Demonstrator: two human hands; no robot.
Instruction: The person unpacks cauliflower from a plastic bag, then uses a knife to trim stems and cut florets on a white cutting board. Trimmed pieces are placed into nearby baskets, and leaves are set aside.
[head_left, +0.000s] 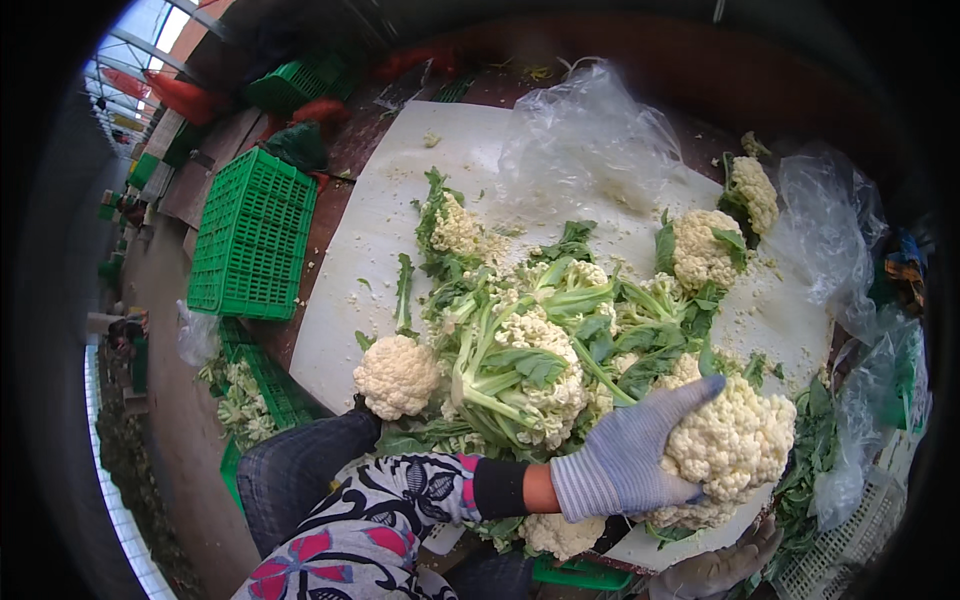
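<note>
My left hand, in a pale blue knitted glove with darker fingertips, grips a large cauliflower head at the right front. Just below that head, at the lower edge, is my right hand in a dirty pale glove, partly cut off by the picture's rim; whether it holds anything is unclear. A heap of leafy cauliflowers lies on the white board before me. One trimmed head rests at the heap's left, and another head shows under my left forearm.
Clear plastic bags lie at the back and right of the board. A green plastic crate stands at the left; another crate below it is beside cauliflower pieces. Leaves and a pale crate are at the right.
</note>
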